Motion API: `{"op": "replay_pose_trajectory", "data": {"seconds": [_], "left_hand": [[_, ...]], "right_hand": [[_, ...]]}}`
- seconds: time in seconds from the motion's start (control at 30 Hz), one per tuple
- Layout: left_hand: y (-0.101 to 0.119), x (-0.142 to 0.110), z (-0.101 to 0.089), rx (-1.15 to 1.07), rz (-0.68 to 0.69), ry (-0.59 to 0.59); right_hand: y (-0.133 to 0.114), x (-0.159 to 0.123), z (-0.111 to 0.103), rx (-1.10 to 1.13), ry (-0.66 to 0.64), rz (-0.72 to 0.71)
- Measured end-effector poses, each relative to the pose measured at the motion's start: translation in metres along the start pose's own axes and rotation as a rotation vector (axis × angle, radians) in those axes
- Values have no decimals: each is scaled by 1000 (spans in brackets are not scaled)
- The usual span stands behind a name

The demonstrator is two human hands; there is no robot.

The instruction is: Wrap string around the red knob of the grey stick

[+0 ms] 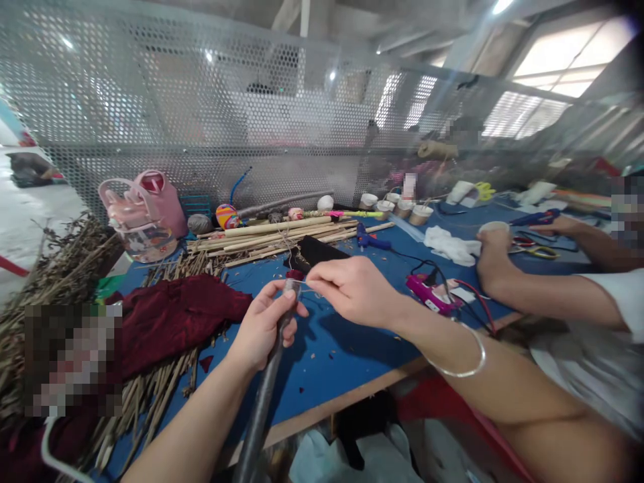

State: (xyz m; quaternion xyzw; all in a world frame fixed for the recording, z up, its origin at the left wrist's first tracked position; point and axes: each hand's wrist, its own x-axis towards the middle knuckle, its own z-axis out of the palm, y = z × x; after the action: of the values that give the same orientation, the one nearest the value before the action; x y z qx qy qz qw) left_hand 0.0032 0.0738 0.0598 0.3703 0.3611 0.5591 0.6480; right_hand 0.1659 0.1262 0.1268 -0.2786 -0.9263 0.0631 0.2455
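Note:
My left hand [270,318] is wrapped round the upper end of a long grey rod [264,396], which slants down toward me. A scrap of dark red cloth [295,274] shows at the rod's tip. Just right of the tip, my right hand [355,292] is closed in a pinch on a thin light string [303,287] that runs across to the rod. Beyond the hands lies a piece of black cloth [322,251]. Left of them, a dark red cloth [176,318] is spread over a heap of dry stalks [155,402].
Wooden sticks [282,231] lie at the back, near a blue glue gun [371,238]. A purple power strip [430,293] with cables sits to the right. A co-worker's hand [496,245] rests beyond it, near pliers [538,250]. Pink bags [155,208] stand at the far left before a mesh screen.

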Motion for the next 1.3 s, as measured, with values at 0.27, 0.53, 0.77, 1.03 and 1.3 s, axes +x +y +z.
{"op": "replay_pose_trajectory", "data": {"seconds": [0.27,0.53,0.77,1.03,1.3], "left_hand": [[-1,-1,1,-42,-4,-31],[-2,-4,2,-150,-152,-261],[-10,0,4,-69,-173,-146],[-4,-1,5,-40,-27,-10],[-7,-1,4,-85,-31,-30]], "right_hand": [[30,-23,67,965,115,461],[72,64,39,884,-579,151],[7,109,-12,56,-784,-252],[-9,11,-12,199,-133,186],[29,-20,55,1111,66,601]]}}
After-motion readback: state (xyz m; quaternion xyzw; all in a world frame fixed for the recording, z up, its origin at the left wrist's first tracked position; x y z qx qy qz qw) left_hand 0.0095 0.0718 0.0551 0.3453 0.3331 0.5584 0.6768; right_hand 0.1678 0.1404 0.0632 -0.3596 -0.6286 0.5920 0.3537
